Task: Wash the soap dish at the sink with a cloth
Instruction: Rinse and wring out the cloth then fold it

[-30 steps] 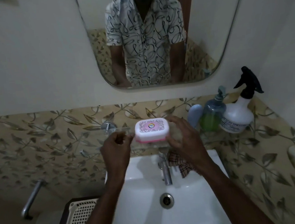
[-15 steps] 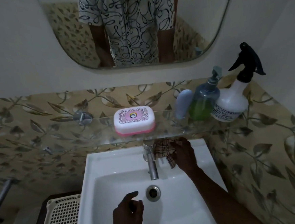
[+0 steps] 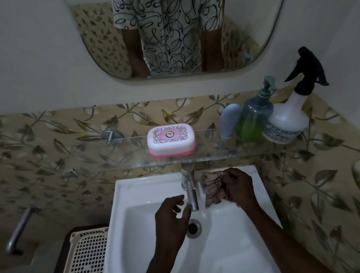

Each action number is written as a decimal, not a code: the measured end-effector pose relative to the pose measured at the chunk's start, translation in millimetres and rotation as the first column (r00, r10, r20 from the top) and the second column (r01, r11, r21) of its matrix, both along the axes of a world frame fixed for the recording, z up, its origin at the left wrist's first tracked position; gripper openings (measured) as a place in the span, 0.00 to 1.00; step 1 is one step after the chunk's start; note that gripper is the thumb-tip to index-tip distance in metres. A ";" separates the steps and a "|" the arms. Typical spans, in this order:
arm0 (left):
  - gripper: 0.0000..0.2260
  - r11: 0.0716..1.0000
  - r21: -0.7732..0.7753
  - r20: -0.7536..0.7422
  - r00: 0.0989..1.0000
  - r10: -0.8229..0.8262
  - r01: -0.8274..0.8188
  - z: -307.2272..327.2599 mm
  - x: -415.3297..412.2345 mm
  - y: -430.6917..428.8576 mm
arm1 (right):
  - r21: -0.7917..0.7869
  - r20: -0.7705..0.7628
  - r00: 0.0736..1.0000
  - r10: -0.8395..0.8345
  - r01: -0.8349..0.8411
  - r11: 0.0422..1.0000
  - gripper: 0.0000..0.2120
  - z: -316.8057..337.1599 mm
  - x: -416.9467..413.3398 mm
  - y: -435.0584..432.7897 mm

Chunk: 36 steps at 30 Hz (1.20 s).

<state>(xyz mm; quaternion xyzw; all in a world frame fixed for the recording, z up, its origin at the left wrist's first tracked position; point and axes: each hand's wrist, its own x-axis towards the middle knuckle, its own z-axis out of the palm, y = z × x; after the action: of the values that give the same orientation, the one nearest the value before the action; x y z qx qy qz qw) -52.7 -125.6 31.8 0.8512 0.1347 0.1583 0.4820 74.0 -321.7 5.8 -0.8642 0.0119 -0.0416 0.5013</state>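
Note:
A white soap dish (image 3: 170, 139) with a pink base and patterned lid rests shut on the glass shelf (image 3: 133, 161) above the white sink (image 3: 149, 190). My right hand (image 3: 239, 187) grips a checked cloth (image 3: 211, 190) just right of the chrome tap (image 3: 191, 191), over the sink's back rim. My left hand (image 3: 170, 219) hovers over the basin left of the tap spout, fingers apart and empty, a little blurred. The drain (image 3: 193, 227) lies just right of it.
On the shelf's right end stand a pale blue bottle (image 3: 228, 121), a green soap pump (image 3: 254, 117) and a white spray bottle (image 3: 289, 119). A cream perforated basket (image 3: 83, 262) sits left of the sink. A mirror (image 3: 172, 29) hangs above.
Both hands left the soap dish on the shelf and dropped to the sink. My right hand took hold of the cloth; my left hand rose toward the tap.

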 end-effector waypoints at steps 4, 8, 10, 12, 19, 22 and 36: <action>0.24 0.980 -0.043 0.071 0.979 -0.193 0.196 33.2 10.8 -6.3 | 0.132 0.008 0.981 0.194 -0.193 0.972 0.09 38.1 -40.1 -1.1; 0.30 0.888 -0.191 -0.069 0.896 -0.438 0.420 59.3 17.3 -0.3 | 0.274 -0.022 0.955 0.295 -0.278 0.921 0.08 59.2 -69.2 15.2; 0.23 0.839 -0.332 -0.076 0.874 -0.480 0.432 65.5 14.8 9.6 | 0.321 -0.049 0.945 0.322 -0.290 0.902 0.07 63.5 -76.2 23.5; 0.27 0.803 -0.388 -0.093 0.848 -0.522 0.452 66.3 8.3 22.1 | 0.391 -0.079 0.936 0.343 -0.287 0.874 0.07 68.7 -79.0 30.7; 0.11 0.851 -0.460 -0.077 0.943 -0.325 0.255 70.3 -1.2 41.3 | 0.643 -0.246 0.884 0.396 -0.157 0.749 0.10 87.1 -75.1 50.7; 0.13 0.906 -0.412 -0.106 0.982 -0.157 0.101 71.0 1.4 35.9 | 0.701 -0.269 0.845 0.463 -0.158 0.695 0.09 93.5 -77.2 56.8; 0.17 0.677 -0.709 -0.070 0.935 -0.346 0.197 96.6 -3.5 56.5 | -0.068 -0.004 0.829 0.559 -0.557 0.827 0.06 148.0 -73.4 59.4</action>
<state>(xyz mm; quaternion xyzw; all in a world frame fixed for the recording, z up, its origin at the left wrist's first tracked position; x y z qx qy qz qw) -56.3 -69.1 128.4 0.6310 0.1027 -0.0631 0.7664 0.6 -262.3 153.8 -0.8457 -0.2463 0.0991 0.4630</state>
